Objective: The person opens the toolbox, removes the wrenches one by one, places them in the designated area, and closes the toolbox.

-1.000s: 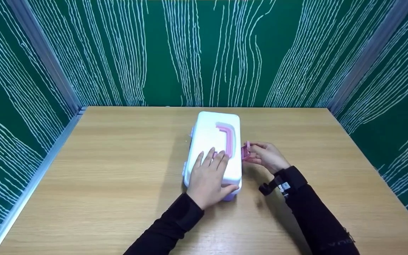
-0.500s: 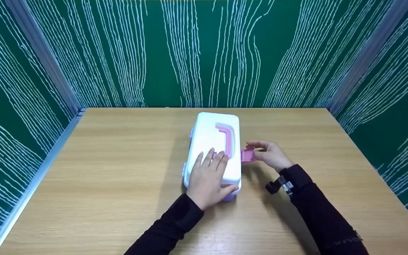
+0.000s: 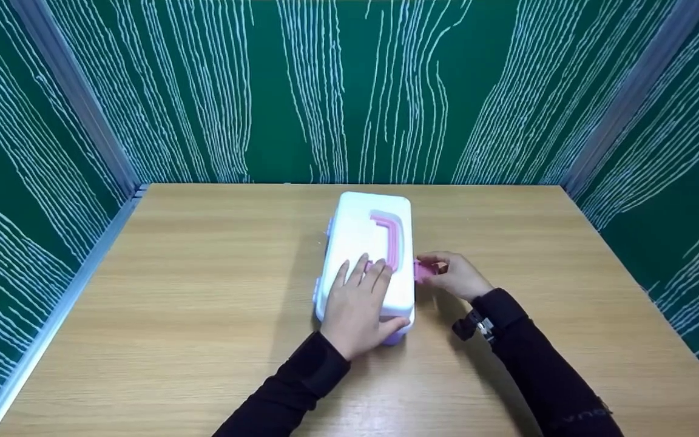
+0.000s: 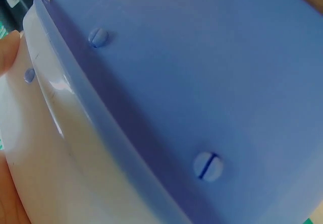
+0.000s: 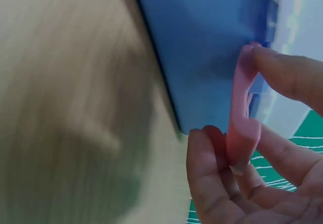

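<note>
gleaming white lid (image 3: 352, 233), bluish box (image 5: 202, 47), pink latch (image 5: 239, 108)

In the head view, the left grip (image 3: 357, 312) hides part of the white lid (image 3: 355, 233), the right grip (image 3: 460, 276) some of the pink latch (image 3: 424, 271). The right wrist view blurs the tabletop (image 5: 65, 72) and crops the box (image 5: 197, 47). Sleeve lettering (image 3: 586, 417) is unreadable.
</note>
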`<state>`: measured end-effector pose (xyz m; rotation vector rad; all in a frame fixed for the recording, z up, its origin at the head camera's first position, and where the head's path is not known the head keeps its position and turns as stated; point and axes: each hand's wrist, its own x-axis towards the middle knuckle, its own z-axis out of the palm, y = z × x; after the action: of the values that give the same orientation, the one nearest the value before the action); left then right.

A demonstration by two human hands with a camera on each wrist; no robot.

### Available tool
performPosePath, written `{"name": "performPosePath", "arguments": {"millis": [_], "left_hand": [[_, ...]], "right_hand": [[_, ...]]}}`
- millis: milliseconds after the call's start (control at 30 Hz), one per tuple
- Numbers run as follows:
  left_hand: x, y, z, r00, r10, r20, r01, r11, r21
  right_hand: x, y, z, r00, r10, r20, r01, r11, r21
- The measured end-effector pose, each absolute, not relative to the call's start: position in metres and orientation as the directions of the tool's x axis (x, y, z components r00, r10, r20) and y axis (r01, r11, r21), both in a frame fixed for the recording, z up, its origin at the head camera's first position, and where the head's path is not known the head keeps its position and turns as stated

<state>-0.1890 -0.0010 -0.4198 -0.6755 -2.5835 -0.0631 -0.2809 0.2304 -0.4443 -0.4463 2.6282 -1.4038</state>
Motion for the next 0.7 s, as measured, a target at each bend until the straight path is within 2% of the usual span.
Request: {"name": "performPosePath", "arguments": {"millis": [300, 500, 700], "left_hand": [[-0.189, -0.001, -0.42, -0.755, 0.454, 0.472, 0.476, 0.876, -0.081], [-0.189, -0.002, -0.419, -0.759, 0.454, 0.467, 0.475, 0.876, -0.078], [-0.189, -0.002, -0.419, -0.76, 0.457, 0.461, 0.485, 0.872, -0.064]], "right_hand": [[-0.273, 0.22, -0.445, -0.931, -0.365, 0.01, -0.184, 0.448, -0.875], [-0.281, 0.222, -0.459, -0.927, -0.374, -0.003, -0.177, 0.446, -0.877], [-0.281, 0.219, -0.461, -0.916, -0.4, -0.027, -0.134, 0.371, -0.919]]}}
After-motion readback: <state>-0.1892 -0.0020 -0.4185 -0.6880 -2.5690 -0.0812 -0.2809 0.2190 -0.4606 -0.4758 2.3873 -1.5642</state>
